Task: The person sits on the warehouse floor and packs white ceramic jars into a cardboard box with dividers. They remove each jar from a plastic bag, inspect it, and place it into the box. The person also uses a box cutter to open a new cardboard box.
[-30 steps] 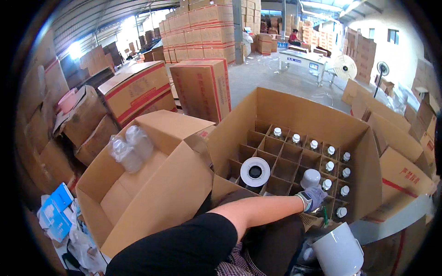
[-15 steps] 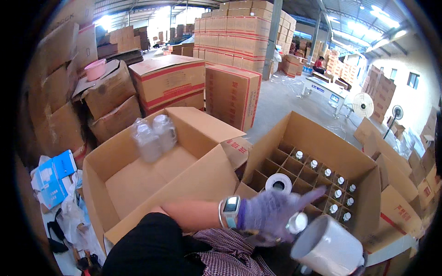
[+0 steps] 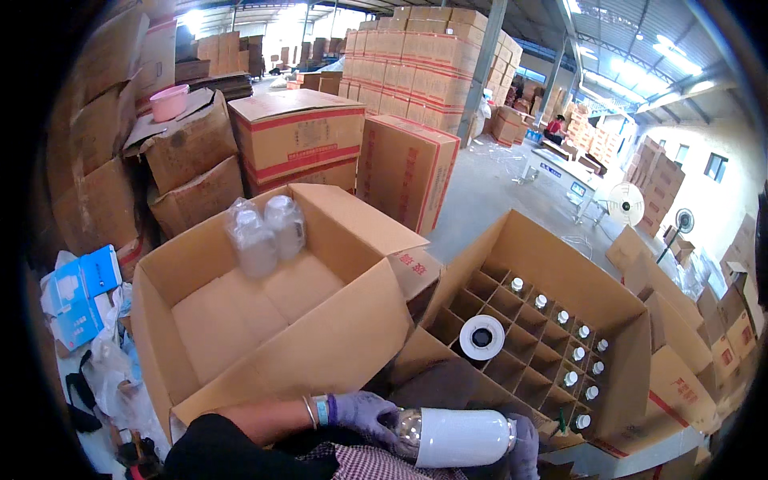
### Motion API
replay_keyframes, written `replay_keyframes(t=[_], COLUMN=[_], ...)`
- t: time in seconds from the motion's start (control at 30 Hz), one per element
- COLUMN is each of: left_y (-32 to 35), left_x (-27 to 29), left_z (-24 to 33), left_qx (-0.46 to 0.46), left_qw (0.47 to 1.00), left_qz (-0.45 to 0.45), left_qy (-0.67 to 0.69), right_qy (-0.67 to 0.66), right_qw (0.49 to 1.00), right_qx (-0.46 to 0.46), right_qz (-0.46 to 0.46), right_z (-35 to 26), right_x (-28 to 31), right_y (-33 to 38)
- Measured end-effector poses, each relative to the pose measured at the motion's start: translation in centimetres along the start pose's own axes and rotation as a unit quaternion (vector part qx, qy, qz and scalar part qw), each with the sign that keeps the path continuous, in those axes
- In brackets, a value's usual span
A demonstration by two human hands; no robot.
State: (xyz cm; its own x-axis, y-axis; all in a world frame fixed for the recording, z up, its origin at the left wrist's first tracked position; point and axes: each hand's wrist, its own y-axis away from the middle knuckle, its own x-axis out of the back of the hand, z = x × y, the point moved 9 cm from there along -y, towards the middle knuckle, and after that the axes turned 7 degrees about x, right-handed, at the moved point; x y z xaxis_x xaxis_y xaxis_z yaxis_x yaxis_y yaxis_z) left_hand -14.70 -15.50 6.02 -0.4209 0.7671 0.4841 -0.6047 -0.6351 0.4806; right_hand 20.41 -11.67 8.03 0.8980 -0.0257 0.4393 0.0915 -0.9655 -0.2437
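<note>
A glass bottle [image 3: 409, 432] with a white sleeve [image 3: 464, 437] round its body lies sideways between my hands, low in front of me. My left hand [image 3: 364, 416], in a purple-grey knit glove, is closed round the bare glass end at the left. My right hand [image 3: 523, 448], gloved alike, grips the other end; the sleeve and bottle partly hide its fingers. Right of centre stands an open carton [image 3: 560, 234] with cardboard dividers, holding several white-capped bottles [image 3: 563, 318] in its cells. A white ring-shaped roll [image 3: 482, 338] rests on the dividers.
An open carton [image 3: 216, 352] on the left holds two wrapped white bottles [image 3: 256, 244] in its far corner. Closed cartons [image 3: 296, 132] stand behind it. A pink basin [image 3: 169, 102] sits on worn boxes. Blue packaging [image 3: 80, 296] lies at far left, fans [image 3: 626, 203] at right.
The white sleeve, held apart from the bottle before, is now round it. My left hand has moved back left and down from above the divided carton, and both hands now hold the bottle.
</note>
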Motion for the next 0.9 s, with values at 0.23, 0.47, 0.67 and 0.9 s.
replay_keyframes(t=[0.23,0.47,0.67,0.9], left_y=[0.8,-2.1,-6.8,-4.5], left_x=[2.6,5.1,1.9,3.9], left_z=[9.5,13.3,8.3,8.6], left_qx=[-0.169,-0.318,-0.260,-0.198], left_qw=[0.935,0.862,0.864,0.832], left_qz=[0.311,0.252,0.151,0.102], left_qy=[0.020,0.303,0.403,0.508], right_qy=[-0.316,-0.202,0.098,-0.151], right_qw=[0.934,0.950,0.938,0.950], right_qx=[-0.157,0.014,0.315,0.228], right_qz=[0.060,0.238,0.108,0.153], right_z=[7.4,-11.2,-24.3,-24.1], right_x=[1.5,5.0,3.7,1.6], right_y=[1.1,3.9,2.3,-2.0])
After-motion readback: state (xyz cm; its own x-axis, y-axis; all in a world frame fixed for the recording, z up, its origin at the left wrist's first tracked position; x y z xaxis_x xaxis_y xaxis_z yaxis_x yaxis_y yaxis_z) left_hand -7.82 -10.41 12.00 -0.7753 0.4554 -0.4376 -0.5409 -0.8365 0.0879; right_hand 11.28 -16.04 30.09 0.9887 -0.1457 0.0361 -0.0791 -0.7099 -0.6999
